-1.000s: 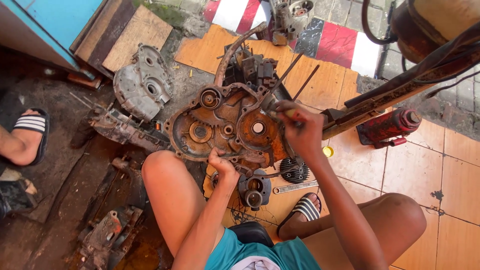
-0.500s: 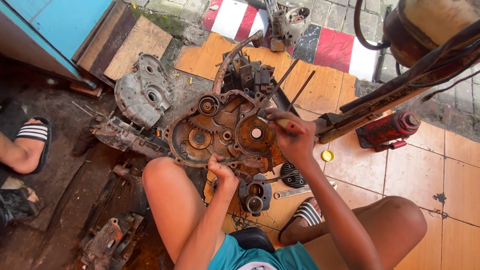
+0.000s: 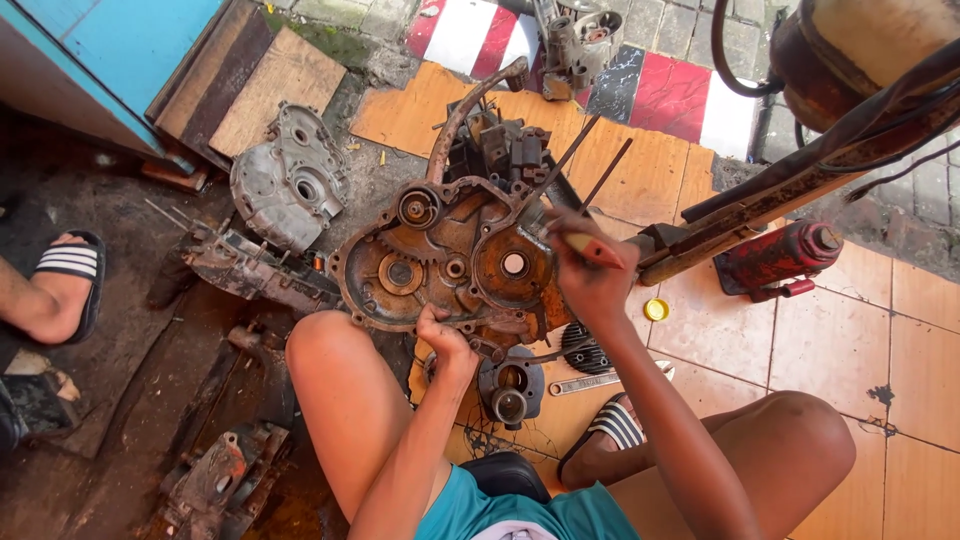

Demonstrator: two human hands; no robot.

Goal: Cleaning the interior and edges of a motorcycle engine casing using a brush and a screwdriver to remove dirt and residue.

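Tiles of glossy orange-brown run under my right side, cracked and stained, and give way on my left to dark, oil-soaked ground (image 3: 130, 400) strewn with greasy scrap. Beyond them lie red and white painted slabs (image 3: 640, 70), grey paving, a turquoise wall corner and flat wooden boards (image 3: 270, 90).

From the head view, the rusty engine case (image 3: 440, 265) sits on the floor just ahead of my knees, round-lobed, orange with rust, with gears and bearing holes on its face. My left hand (image 3: 443, 338) is clamped on its lower rim, fingers curled over the edge. My right hand (image 3: 590, 270) is closed around a red-handled tool (image 3: 590, 248) at the case's right side; its tip is hidden behind my fingers.

A grey cast-metal cover (image 3: 290, 180), dull and pitted, lies to the left of the case, touching a long grimy housing (image 3: 255, 270). A red bottle jack (image 3: 775, 255) stands on the tiles to the right, near a small yellow cap (image 3: 656, 309). A steel spanner (image 3: 590, 381) lies beside my striped sandal (image 3: 610, 428). Another person's foot in a striped sandal (image 3: 65, 285) rests at the far left.
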